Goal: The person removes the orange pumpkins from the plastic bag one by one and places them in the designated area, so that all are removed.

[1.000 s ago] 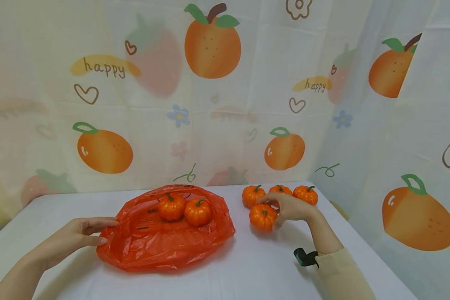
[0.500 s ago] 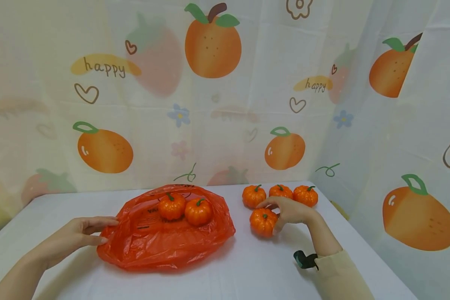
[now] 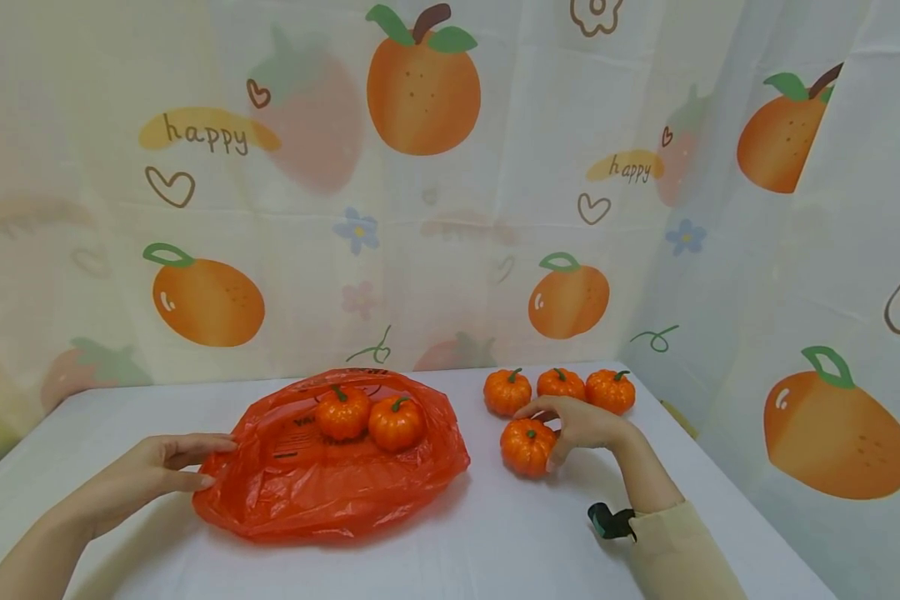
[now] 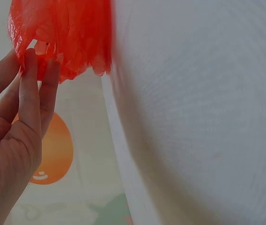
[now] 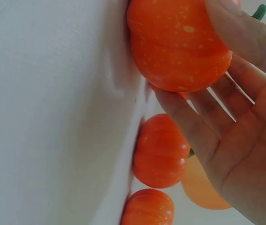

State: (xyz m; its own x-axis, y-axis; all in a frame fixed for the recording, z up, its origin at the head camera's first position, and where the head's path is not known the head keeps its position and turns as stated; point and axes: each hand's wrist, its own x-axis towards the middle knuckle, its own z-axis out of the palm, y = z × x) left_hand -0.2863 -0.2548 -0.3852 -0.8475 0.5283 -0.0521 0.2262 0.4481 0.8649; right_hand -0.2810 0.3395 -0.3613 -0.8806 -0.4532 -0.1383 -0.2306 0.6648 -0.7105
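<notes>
A red plastic bag [image 3: 330,500] lies spread with its mouth towards me in the head view. Two small orange pumpkins sit inside: a left pumpkin [image 3: 337,417] and a right pumpkin [image 3: 397,427]. My left hand [image 3: 138,483] holds the bag's left rim between fingers and thumb; in the left wrist view the fingertips meet the crumpled plastic [image 4: 62,42]. To the right of the bag, my right hand [image 3: 585,429] grips another small pumpkin [image 3: 527,450] from its right side. The right wrist view shows thumb and fingers round this pumpkin [image 5: 179,47], low at the white tabletop.
Behind the right hand stand three more pumpkins in a row: left [image 3: 507,393], middle [image 3: 561,383] and right [image 3: 611,392]. A fruit-print curtain [image 3: 450,250] hangs along the back and right of the white table [image 3: 480,558]. A dark strap piece [image 3: 609,521] juts from the right sleeve.
My right hand has shifted slightly nearer to me with its pumpkin, then almost stopped. The left hand and the bag have stayed in place.
</notes>
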